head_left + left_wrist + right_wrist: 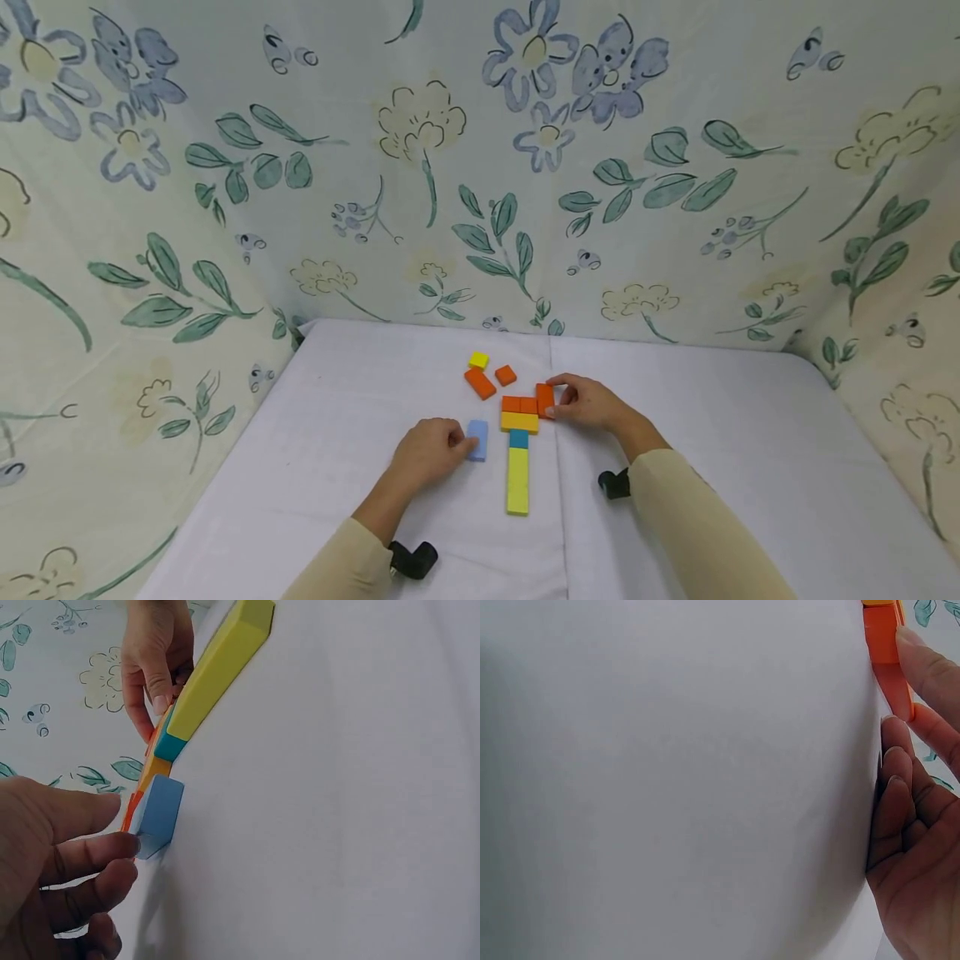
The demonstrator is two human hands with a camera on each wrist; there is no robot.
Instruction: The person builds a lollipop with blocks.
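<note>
A light blue block [477, 440] lies flat on the white cloth. My left hand [429, 452] is at its left side, fingertips right at the edge and fingers loosely bent in the left wrist view [67, 862]. To its right lies a row of blocks: a long yellow-green one [517, 482], a small teal one [519, 438], an amber one [520, 422] set crosswise, and two orange squares [520, 404] beyond. My right hand [592, 404] pinches an orange rectangular block [545, 400] between thumb and index finger, beside the right square.
Behind the row lie a loose orange rectangle [480, 383], a small orange square [506, 375] and a yellow block [478, 360]. White cloth [315, 442] covers the table, with a crease right of the row. A floral curtain [420, 183] encloses the back and sides.
</note>
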